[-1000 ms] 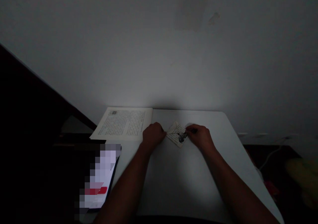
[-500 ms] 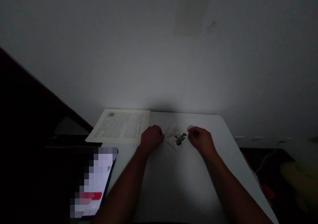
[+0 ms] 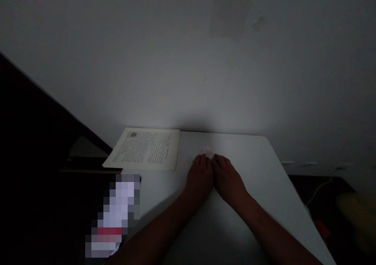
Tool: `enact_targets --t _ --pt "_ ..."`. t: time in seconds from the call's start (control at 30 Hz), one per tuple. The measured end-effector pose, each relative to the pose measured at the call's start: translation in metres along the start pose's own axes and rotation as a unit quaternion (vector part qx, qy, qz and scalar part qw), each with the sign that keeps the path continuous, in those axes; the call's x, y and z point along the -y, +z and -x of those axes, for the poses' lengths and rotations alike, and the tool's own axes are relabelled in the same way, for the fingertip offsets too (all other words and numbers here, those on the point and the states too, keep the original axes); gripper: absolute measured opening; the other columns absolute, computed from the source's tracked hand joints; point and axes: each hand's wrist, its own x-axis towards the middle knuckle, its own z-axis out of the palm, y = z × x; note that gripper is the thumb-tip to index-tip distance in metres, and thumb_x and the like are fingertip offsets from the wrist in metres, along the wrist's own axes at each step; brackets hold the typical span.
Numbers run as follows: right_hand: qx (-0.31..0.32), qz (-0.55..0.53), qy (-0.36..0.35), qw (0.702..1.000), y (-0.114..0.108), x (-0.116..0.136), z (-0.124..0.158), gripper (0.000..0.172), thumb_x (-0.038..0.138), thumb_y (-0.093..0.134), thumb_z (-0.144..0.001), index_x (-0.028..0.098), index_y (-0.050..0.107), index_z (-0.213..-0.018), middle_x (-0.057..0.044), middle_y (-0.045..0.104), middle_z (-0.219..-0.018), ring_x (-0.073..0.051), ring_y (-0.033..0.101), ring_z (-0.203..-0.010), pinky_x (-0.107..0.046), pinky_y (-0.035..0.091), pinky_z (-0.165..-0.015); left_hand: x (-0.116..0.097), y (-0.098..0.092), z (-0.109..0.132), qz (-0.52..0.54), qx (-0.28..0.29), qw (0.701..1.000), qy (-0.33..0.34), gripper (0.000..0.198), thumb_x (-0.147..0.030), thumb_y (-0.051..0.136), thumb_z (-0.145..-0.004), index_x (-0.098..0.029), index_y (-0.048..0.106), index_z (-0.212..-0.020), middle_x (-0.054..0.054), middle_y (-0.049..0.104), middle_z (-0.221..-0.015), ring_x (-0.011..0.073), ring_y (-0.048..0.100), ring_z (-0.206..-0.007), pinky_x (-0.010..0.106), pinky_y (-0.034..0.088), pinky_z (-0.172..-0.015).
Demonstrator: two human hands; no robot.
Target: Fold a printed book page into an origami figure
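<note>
Folded paper [image 3: 208,152] lies under flat left hand [image 3: 200,177] and flat right hand [image 3: 226,177] on dim white table [image 3: 252,155] by grey wall [image 3: 176,61].

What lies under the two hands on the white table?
A small piece of paper: only its far tip shows beyond the left hand and the right hand. The rest is covered, so its shape cannot be seen.

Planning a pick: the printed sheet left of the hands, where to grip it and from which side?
Pinch the sheet at its near-left corner, coming from the left. It lies flat on the table, and that corner seems to overhang the edge, leaving room underneath.
</note>
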Motion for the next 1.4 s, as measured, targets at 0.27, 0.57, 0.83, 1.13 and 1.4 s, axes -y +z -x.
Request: enact_targets --t 0.27,0.57,0.83,1.13,1.4 --pt "0.015 0.068 0.0 0.998 0.003 0.007 0.005 0.042 0.008 0.045 -0.083 0.005 0.053 -0.124 -0.021 0.054 -0.127 -0.033 0.047 -0.118 -0.046 0.039 -0.099 -0.001 0.014 0.01 -0.028 0.003 1.0 0.008 0.042 -0.012 0.033 -0.09 -0.004 0.043 -0.129 0.021 0.051 -0.129 0.0329 0.036 -0.131 0.051 0.029 -0.107" --pt "0.062 0.056 -0.029 0.996 -0.006 -0.012 -0.001 0.032 0.022 0.044 -0.088 0.014 0.056 -0.117 -0.013 0.049 -0.136 -0.03 0.052 -0.108 -0.042 0.045 -0.086 0.012 0.006 0.008 0.031 0.027 0.999 -0.034 0.038 -0.021 0.043 -0.085 -0.012 0.047 -0.122 0.02 0.032 -0.145 0.033 0.04 -0.125 0.047 0.036 -0.099" --pt "0.077 0.015 -0.078 0.994 -0.007 -0.028 -0.029 0.038 0.021 0.05 -0.082 0.016 0.054 -0.119 -0.008 0.052 -0.134 -0.028 0.051 -0.101 -0.04 0.044 -0.088 0.03 -0.007 -0.008 0.059 0.05 0.997 0.007 0.045 -0.03 0.048 -0.082 -0.016 0.045 -0.125 0.015 0.038 -0.141 0.0316 0.046 -0.115 0.048 0.035 -0.096" --pt "0.07 -0.13 -0.053 0.988 -0.005 -0.046 -0.029 0.045 0.013 0.046 -0.08 0.013 0.049 -0.126 -0.011 0.062 -0.117 -0.021 0.052 -0.095 -0.036 0.044 -0.086 0.048 -0.009 -0.009 0.12 0.029 0.992 0.038 0.035 -0.024 0.055 -0.077 -0.016 0.054 -0.111 0.013 0.044 -0.136 0.0278 0.047 -0.114 0.045 0.034 -0.099" --pt "-0.023 -0.221 0.054 0.973 -0.002 -0.056 -0.017 0.029 0.026 0.05 -0.084 0.018 0.062 -0.109 -0.01 0.067 -0.107 -0.023 0.059 -0.101 -0.042 0.043 -0.093 0.048 -0.001 -0.005 0.155 -0.006 0.988 -0.021 0.029 -0.022 0.055 -0.078 -0.019 0.059 -0.107 0.01 0.051 -0.13 0.025 0.046 -0.117 0.044 0.034 -0.1"
